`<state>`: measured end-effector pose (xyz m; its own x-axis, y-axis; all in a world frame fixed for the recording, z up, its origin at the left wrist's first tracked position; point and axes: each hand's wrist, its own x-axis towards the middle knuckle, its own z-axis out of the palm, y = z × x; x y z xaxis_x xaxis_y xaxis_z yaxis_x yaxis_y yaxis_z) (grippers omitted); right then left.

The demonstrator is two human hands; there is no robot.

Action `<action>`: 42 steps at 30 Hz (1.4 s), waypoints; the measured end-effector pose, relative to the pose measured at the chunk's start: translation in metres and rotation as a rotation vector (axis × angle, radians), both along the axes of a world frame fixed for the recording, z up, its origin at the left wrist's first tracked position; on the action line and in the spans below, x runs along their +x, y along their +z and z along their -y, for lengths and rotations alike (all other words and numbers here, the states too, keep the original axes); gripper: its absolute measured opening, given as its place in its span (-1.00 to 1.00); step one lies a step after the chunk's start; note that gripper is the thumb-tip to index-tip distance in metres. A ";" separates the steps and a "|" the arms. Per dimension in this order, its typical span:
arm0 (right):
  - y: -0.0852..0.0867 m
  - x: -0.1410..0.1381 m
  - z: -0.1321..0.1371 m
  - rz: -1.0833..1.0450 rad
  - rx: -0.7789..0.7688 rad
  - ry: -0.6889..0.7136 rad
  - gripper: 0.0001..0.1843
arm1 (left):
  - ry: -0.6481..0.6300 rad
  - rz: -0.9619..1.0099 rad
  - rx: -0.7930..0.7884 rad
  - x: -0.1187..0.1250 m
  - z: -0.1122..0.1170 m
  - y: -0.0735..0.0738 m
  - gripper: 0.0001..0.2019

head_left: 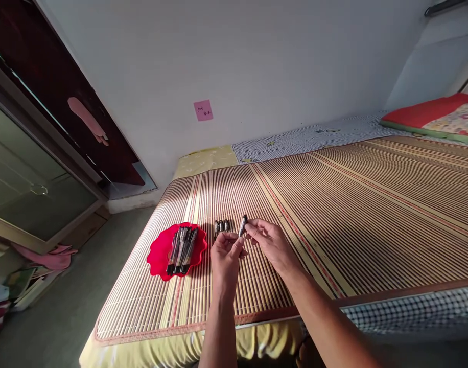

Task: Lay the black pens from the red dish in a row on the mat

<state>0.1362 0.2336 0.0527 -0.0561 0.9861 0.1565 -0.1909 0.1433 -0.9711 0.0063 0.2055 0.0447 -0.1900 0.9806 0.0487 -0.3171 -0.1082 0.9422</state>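
A black pen (242, 225) is held up at a slant between my two hands, above the bamboo mat. My left hand (227, 255) pinches its lower end with thumb and fingers. The fingertips of my right hand (270, 243) close on its side near the black top. Just behind my left hand, several black pens (221, 225) lie side by side on the mat, their lower parts hidden by the hand. To the left, a red scalloped plate (157, 254) holds a bunch of pens (182, 249) with clear barrels and black ends.
The bamboo mat (333, 204) covers a bed with yellow and checked bedding. A folded red quilt (421, 112) lies at the far right. A pink note (203, 110) sticks to the white wall. On the left are a glass-fronted cabinet (34, 179) and a dark door (57, 92).
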 end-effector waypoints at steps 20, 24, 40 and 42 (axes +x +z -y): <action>-0.020 -0.013 -0.009 -0.269 -0.191 -0.124 -0.50 | -0.077 -0.612 -0.078 0.005 0.010 0.012 -0.77; -0.015 0.030 -0.028 -0.359 -0.185 -0.293 -0.57 | -0.148 -0.706 -0.131 -0.006 0.018 0.020 -0.73; -0.025 0.006 -0.079 0.375 -0.079 -0.008 -0.64 | 0.245 -0.054 0.018 -0.081 0.015 0.028 -0.60; -0.030 -0.005 -0.094 0.530 -0.117 0.037 -0.78 | 0.208 -0.055 0.017 -0.080 0.015 0.027 -0.60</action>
